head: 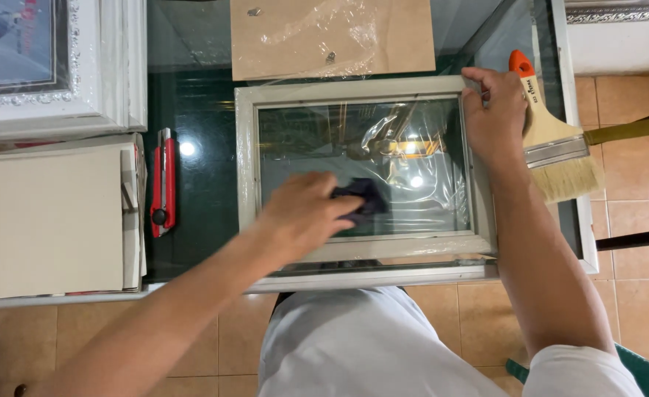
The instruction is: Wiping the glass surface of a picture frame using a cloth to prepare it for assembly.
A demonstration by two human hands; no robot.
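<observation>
A pale wooden picture frame (248, 154) with a glass pane lies flat on a dark glass tabletop. My left hand (302, 213) presses a dark blue cloth (365, 200) against the pane near its lower left. My right hand (492, 114) rests on the frame's upper right corner, fingers curled over the edge, holding the frame. Clear plastic film shows through or on the glass (405, 147).
A red utility knife (163, 182) lies left of the frame. A wide paintbrush (552, 140) with an orange handle lies at the right. A brown backing board (332, 37) sits behind the frame. Grey cardboard sheets (45, 220) and a white ornate frame (82, 66) are at left.
</observation>
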